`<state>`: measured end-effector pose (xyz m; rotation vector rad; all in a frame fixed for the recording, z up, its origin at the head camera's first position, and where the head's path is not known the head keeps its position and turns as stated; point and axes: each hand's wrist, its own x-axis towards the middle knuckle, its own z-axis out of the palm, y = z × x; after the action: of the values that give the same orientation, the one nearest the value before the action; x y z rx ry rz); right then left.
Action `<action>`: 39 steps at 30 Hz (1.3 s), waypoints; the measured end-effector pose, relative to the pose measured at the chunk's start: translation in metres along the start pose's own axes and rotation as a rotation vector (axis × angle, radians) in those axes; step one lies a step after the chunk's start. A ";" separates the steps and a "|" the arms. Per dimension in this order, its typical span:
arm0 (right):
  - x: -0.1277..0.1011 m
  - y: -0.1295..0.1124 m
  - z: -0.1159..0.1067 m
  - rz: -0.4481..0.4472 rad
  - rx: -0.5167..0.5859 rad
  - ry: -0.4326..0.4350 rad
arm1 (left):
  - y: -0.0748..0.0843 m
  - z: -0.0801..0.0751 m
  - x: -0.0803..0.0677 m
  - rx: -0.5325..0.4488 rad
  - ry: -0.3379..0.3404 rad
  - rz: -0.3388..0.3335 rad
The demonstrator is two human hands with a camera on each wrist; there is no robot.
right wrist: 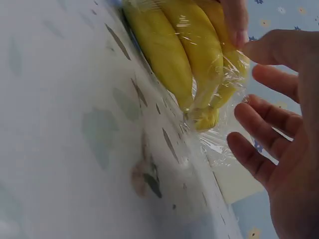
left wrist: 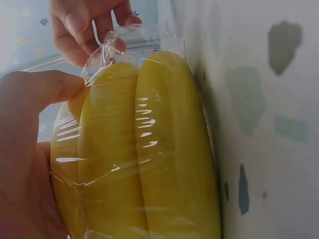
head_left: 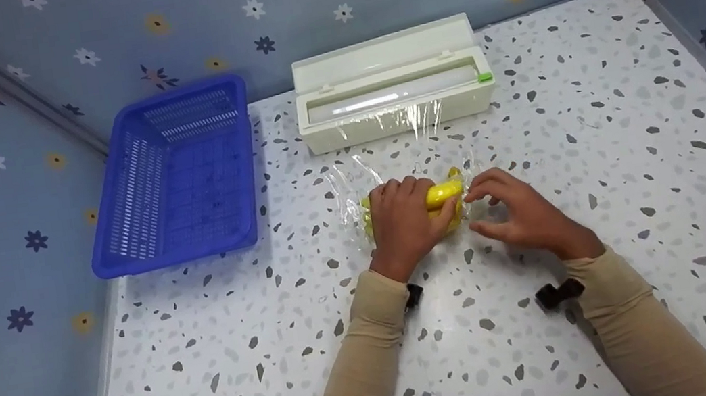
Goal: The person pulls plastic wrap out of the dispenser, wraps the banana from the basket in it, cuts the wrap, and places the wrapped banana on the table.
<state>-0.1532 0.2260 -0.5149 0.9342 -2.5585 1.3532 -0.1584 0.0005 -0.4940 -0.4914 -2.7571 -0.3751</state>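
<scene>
A bunch of yellow bananas [left wrist: 114, 144] lies on the table, wrapped in clear plastic film [right wrist: 219, 144] that stands loose and crumpled at both ends. My left hand [head_left: 400, 222] lies over the bunch and grips it, thumb along the near side, hiding much of the fruit in the head view. Right at the stem end, my right hand [head_left: 518, 210] has its thumb and fingers spread apart around the loose film. In the right wrist view, its fingertips [right wrist: 241, 112] are right at the film's edge, beside the joined banana stems [right wrist: 205, 119].
Behind the bananas stands a white film dispenser box [head_left: 397, 120] with its lid raised, a film roll [head_left: 394, 92] inside and film hanging over its front. A blue plastic basket [head_left: 248, 232] is at the left. Flowered panels [head_left: 2, 224] border the speckled table [head_left: 211, 366].
</scene>
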 end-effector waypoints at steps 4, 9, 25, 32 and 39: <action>0.000 -0.005 0.003 0.039 -0.085 -0.105 | 0.000 -0.002 0.002 0.008 -0.012 -0.007; 0.000 -0.002 0.008 0.052 -0.173 -0.097 | 0.002 -0.002 0.002 0.008 -0.019 -0.008; 0.001 0.006 0.012 0.294 0.135 0.060 | -0.002 0.001 0.000 -0.001 -0.010 0.016; 0.007 0.001 0.010 0.498 0.204 0.064 | -0.003 0.004 -0.001 -0.005 0.021 0.032; 0.016 0.000 0.013 0.635 0.346 0.172 | -0.002 0.005 -0.002 -0.007 0.046 0.044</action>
<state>-0.1639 0.2084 -0.5166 -0.0124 -2.6316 1.9686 -0.1587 -0.0008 -0.5000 -0.5380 -2.6972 -0.3811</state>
